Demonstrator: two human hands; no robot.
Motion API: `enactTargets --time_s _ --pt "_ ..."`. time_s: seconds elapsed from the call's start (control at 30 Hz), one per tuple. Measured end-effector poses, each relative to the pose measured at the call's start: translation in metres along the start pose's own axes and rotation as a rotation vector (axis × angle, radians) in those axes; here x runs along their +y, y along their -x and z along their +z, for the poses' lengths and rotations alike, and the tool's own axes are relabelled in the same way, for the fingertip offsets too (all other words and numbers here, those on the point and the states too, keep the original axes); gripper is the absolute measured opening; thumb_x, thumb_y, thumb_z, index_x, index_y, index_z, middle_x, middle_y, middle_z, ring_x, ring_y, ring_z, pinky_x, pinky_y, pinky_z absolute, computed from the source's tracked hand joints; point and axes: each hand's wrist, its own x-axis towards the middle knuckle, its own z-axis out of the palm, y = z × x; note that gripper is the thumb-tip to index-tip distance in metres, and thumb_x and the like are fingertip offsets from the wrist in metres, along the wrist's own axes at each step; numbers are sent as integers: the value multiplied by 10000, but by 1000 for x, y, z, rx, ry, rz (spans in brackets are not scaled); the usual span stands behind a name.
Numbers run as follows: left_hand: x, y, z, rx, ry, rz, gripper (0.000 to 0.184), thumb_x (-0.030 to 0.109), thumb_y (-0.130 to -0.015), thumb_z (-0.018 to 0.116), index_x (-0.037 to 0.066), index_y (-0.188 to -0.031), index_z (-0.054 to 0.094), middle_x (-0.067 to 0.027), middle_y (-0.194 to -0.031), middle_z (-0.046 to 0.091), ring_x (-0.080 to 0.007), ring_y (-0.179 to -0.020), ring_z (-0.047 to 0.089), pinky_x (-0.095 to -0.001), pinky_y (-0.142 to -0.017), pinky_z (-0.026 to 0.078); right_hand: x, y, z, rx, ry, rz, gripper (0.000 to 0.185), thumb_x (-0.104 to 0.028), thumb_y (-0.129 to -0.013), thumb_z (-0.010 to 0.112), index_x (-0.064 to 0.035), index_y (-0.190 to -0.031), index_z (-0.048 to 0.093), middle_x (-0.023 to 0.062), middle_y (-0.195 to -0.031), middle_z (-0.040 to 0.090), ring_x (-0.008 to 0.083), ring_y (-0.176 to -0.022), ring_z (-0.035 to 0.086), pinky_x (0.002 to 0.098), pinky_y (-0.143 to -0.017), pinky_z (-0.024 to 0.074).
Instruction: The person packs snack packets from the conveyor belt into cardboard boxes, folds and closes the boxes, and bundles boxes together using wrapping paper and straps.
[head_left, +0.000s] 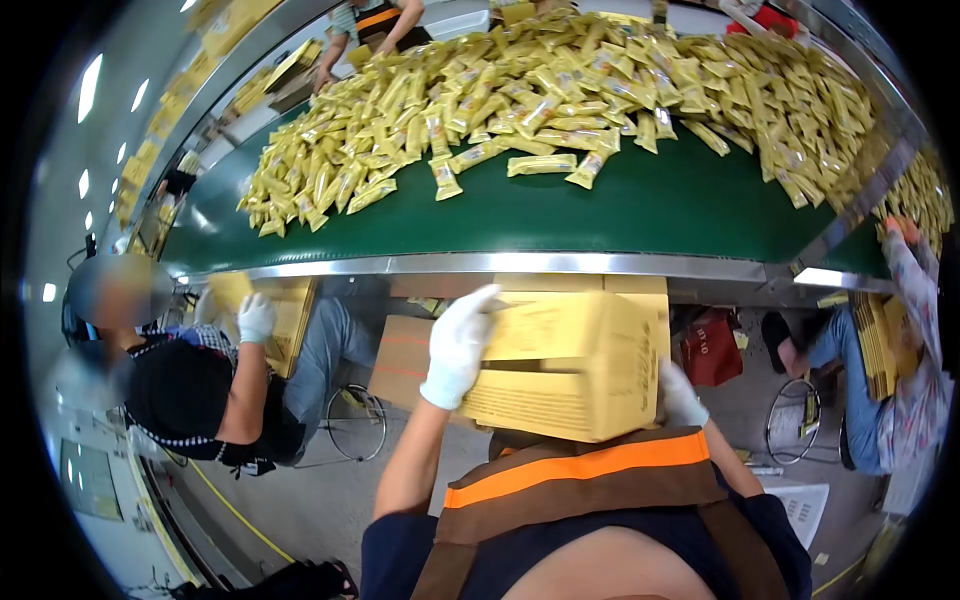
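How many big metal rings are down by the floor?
2. One ring is left of the held box, one right of the red bag. More may be hidden.

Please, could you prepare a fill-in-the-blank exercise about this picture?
1. The left hand and right hand, in white ____, hold a cardboard box.
2. The belt under the yellow packets is ____.
3. The brown apron has an ____ stripe.
4. The bag right of the box is ____.

Missing words: gloves; green; orange; red.
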Motion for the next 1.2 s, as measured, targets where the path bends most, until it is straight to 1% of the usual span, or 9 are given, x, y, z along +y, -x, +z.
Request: enactTargets --time_s 0.1,0.33,0.47,0.63,0.73,0.9,1.0,1.1,1.2 --pt "-26 24 49 454 882 -263 513 362 -1040 448 -35 -1362 491 -130 -1158 617 -192 -999 612 -367 -887 520 -88 13 83 -153 496 -271 619 -277 -903 637 70 -1375 434 103 -1302 580 199 -1177 570 337 -998 466" --pt "-104 76 105 -293 -823 -184 501 82 -817 595 136 -1315 593 -133 -1441 465 -361 -1381 365 -578 -1115 270 -99 -16 126 -855 2024 66 311 -274 -884 571 -81 -1128 575 213 -913 684 414 -861 662 498 -767 518" --pt "-29 0 42 166 -265 86 421 99 -889 587 99 -1310 582 -197 -1402 485 -366 -1246 507 -408 -1038 421 -74 -22 141 -802 2056 109 277 -244 -900 546 -90 -1125 595 185 -987 695 385 -931 667 474 -810 526" --pt "27 -41 80 -206 -722 298 518 219 -809 726 104 -1292 578 -205 -1371 495 -512 -1286 396 -491 -1060 399 -86 -25 129 -702 1806 -18 457 -443 -879 614 -115 -1197 614 180 -974 692 373 -954 656 464 -857 509" --pt "30 -29 74 -219 -750 251 685 265 -697 824 129 -1317 566 -174 -1362 514 -533 -1340 322 -518 -1039 422 -76 -23 77 63 1988 -852 485 -465 -855 617 -118 -1194 624 260 -1353 511 452 -1299 429 501 -1022 420" --pt "-66 9 76 -294 -401 35 843 362 -867 667 56 -1530 246 -264 -1579 174 -478 -1452 153 -460 -1159 256 -23 -28 5 73 1331 -369 777 -306 -860 620 -94 -1524 275 285 -1574 168 433 -1466 182 468 -1189 205" --pt "-118 30 116 -245 262 -228 874 314 -922 567 -5 -1556 57 -241 -1619 32 -350 -1506 79 -374 -1202 141 11 -40 -10 41 893 -429 755 -297 -883 596 -81 -1528 268 267 -1587 162 397 -1476 192 459 -1178 234" --pt "-104 1 109 -99 -140 62 813 340 -924 556 15 -1546 146 -242 -1596 132 -415 -1481 121 -442 -1195 152 -10 -39 -15 71 1107 -363 697 -287 -901 572 -77 -1514 317 234 -1587 204 385 -1466 230 454 -1172 247" --pt "-83 -24 89 55 -546 307 761 366 -926 544 34 -1537 235 -243 -1572 232 -480 -1456 162 -510 -1187 162 -122 -94 -9 369 1470 -1085 409 -180 -893 552 -47 -1279 584 228 -1412 481 390 -1303 462 452 -1092 369"
